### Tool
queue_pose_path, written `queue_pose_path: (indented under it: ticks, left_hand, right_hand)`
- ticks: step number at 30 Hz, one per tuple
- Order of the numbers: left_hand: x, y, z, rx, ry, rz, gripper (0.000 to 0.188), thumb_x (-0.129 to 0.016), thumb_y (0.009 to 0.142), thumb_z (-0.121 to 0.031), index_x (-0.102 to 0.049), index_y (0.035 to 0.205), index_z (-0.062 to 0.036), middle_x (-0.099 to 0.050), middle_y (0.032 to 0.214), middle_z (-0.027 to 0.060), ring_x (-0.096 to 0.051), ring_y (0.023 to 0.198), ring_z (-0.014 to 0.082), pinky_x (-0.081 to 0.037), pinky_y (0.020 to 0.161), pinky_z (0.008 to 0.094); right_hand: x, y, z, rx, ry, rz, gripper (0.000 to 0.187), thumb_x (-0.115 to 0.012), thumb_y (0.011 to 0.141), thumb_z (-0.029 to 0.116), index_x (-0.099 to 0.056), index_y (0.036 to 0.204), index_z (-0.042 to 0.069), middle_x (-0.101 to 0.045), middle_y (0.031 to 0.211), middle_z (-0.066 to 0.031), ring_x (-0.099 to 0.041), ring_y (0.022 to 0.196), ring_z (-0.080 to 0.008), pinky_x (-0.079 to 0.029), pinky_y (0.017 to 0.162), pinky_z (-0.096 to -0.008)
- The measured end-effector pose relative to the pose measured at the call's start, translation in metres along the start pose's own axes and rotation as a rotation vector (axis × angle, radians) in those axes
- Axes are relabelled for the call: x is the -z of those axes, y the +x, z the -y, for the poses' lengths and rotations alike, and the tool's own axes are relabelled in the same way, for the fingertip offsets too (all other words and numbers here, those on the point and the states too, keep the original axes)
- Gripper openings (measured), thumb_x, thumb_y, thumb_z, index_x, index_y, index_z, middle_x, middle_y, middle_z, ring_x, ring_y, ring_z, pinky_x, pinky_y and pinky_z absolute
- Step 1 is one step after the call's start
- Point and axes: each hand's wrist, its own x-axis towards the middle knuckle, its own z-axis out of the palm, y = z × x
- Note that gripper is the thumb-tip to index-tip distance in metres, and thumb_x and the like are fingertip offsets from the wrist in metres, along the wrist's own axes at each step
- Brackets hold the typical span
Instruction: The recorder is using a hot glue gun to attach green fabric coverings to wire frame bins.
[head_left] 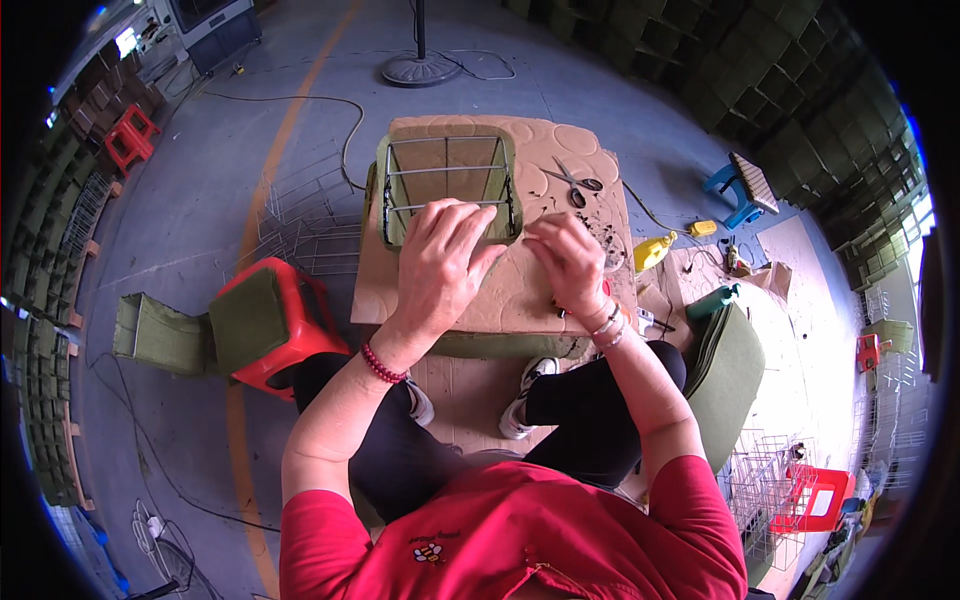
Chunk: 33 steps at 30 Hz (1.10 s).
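red shirt (620,525) nearest. green box (495,183) sits far left on the table (378,297). left hand (440,262) at its near side, right hand (570,268) beside, fingers bent; whether either grips anything cannot be told. steadying the box advisable.

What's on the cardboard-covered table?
Wire-framed green box, open scissors, dark scraps, and a red object partly hidden by the right hand. Whatever lies behind the left hand is covered.
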Motion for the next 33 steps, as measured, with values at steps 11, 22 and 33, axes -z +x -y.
queue_pose_path:
  ticks: [11,22,33]
  left_hand:
    - [-0.015,-0.01,-0.022,-0.141,0.205,0.004,0.029,-0.077,0.073,-0.007,-0.067,0.1,-0.0056,-0.061,0.087,0.0026,-0.058,0.077,0.0197,-0.049,0.067,0.0324]
    - [-0.013,-0.009,-0.015,-0.036,0.089,-0.035,0.028,-0.069,0.074,-0.001,-0.065,0.102,-0.0041,-0.058,0.079,0.0043,-0.057,0.082,0.0208,-0.046,0.073,0.0343]
    - [-0.008,0.004,-0.02,0.186,0.037,0.053,0.022,-0.074,0.071,0.001,-0.063,0.087,-0.0088,-0.067,0.08,0.0013,-0.058,0.086,0.0218,-0.043,0.08,0.0373]
  right_hand:
    - [-0.028,0.117,-0.054,-0.222,-0.04,0.228,0.021,-0.065,0.091,0.015,-0.071,0.107,0.003,-0.069,0.097,-0.0188,-0.066,0.089,-0.0403,-0.053,0.079,-0.0447]
    - [-0.047,0.129,-0.063,-0.075,-0.225,0.514,0.02,-0.065,0.089,0.013,-0.075,0.104,0.007,-0.072,0.091,-0.0176,-0.069,0.088,-0.035,-0.055,0.081,-0.0431]
    - [-0.044,0.128,-0.06,-0.086,-0.267,0.556,0.022,-0.066,0.088,0.014,-0.074,0.108,0.008,-0.073,0.092,-0.0164,-0.07,0.088,-0.0351,-0.055,0.081,-0.0432]
